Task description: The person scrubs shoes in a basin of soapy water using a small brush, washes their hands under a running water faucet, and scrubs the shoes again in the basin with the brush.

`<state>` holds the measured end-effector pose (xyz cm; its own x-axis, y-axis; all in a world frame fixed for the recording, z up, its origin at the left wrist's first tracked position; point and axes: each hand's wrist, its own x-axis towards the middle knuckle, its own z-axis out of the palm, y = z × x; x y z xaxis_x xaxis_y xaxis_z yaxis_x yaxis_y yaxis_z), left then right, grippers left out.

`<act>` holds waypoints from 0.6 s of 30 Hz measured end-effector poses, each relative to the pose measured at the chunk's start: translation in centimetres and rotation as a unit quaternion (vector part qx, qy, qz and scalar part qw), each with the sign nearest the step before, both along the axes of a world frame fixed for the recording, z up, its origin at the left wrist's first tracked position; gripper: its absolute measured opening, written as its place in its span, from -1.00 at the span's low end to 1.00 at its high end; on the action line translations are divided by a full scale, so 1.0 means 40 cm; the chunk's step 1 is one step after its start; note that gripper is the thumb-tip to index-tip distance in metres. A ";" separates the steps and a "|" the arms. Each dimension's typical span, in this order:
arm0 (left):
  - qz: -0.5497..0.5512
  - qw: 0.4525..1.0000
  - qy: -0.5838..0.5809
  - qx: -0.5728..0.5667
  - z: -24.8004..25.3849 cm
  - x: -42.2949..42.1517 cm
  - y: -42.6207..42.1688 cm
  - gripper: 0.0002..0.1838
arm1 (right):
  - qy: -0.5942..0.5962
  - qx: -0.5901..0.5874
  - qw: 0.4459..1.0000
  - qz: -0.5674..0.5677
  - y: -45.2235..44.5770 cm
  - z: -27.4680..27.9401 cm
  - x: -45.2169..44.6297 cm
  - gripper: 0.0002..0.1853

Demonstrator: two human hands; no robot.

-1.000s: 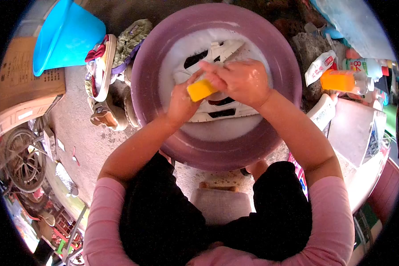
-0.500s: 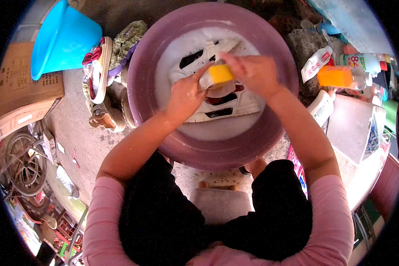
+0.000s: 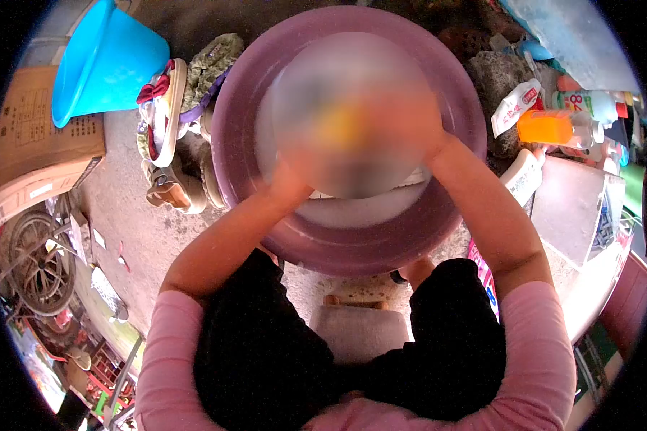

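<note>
A round blurred patch covers the middle of the purple basin (image 3: 237, 144), hiding the fingers of both hands. My left hand (image 3: 298, 169) comes into it from the lower left, and my right hand (image 3: 410, 118) from the right. Between them shows a smeared yellow thing (image 3: 346, 128); whether either hand grips it cannot be made out. Below the patch, part of the edge of a white shoe (image 3: 412, 177) is visible in the basin. Whitish sudsy water (image 3: 366, 213) surrounds it.
Left of the basin are a blue tub (image 3: 111, 65), a cardboard box (image 3: 47, 144), a shoe with a red bow (image 3: 167, 115) and a brown shoe (image 3: 169, 190). At right lie an orange bottle (image 3: 546, 128), a white packet (image 3: 516, 106) and a white shoe (image 3: 522, 176).
Half a second ago the shoe and a yellow block on a clear, pale piece at my left hand showed clearly; now blur covers them. Both hands remain over the basin.
</note>
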<state>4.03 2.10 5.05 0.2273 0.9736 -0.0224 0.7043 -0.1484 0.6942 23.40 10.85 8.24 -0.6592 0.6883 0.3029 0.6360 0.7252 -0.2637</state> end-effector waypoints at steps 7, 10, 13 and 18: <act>0.013 0.995 -0.095 -0.015 0.006 -0.015 -0.017 -0.73 | 0.018 0.021 0.997 0.071 -0.050 0.045 -0.054 -0.79; -0.035 0.984 -0.173 0.005 -0.008 -0.026 -0.011 -0.59 | 0.033 0.015 0.994 0.108 -0.080 0.050 -0.093 -0.79; -0.031 0.985 -0.168 -0.016 0.024 -0.002 0.009 -0.50 | 0.030 0.001 0.993 0.115 -0.099 0.067 -0.111 -0.79; 0.017 0.999 -0.017 -0.044 0.044 -0.016 0.019 -0.45 | -0.040 -0.093 0.995 0.005 -0.039 -0.013 -0.014 -0.72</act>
